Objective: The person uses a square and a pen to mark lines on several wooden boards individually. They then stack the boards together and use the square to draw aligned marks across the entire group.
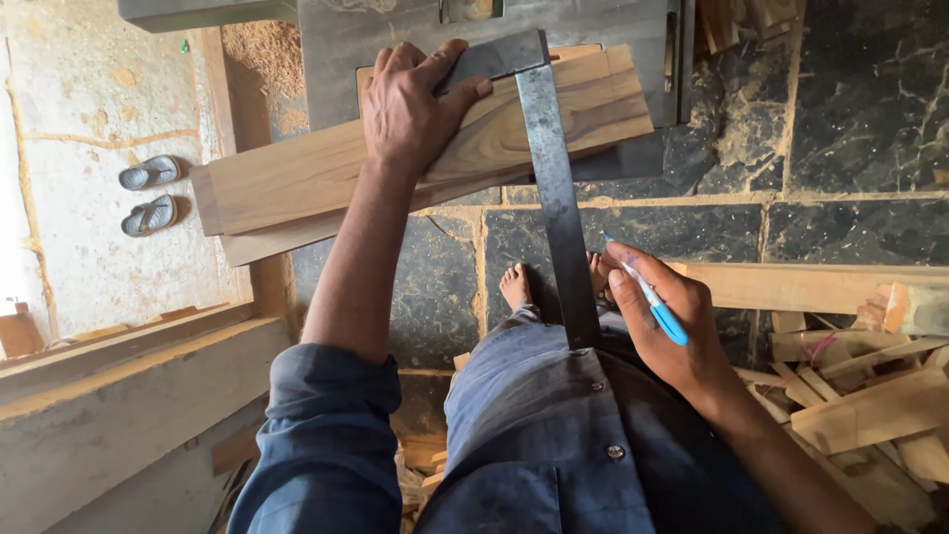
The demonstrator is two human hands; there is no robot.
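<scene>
- On top of the grey metal machine table (395, 40) lie two long pale wooden planks (326, 173), stacked one on the other and slanting from lower left to upper right.
- Across the upper plank rests one dark steel try square (554, 188); its short stock sits on the wood and its long blade runs down past the plank's edge toward the person's body.
- One left hand (410, 104) lies palm-down with fingers spread, pressing the square's stock flat against the plank.
- One right hand (667, 316) hangs below, just beside the blade's lower end, its thumb and fingers pinching one blue and white pen (652, 297), tip pointing up-left.
- Two bare feet (516, 285) stand on the dark stone floor (860, 109), one each side of the blade.
- One pair of grey sandals (148, 193) sits well apart at the left on pale ground.
- Many rough wooden offcuts (870, 396) are heaped at the right; I cannot count them.
</scene>
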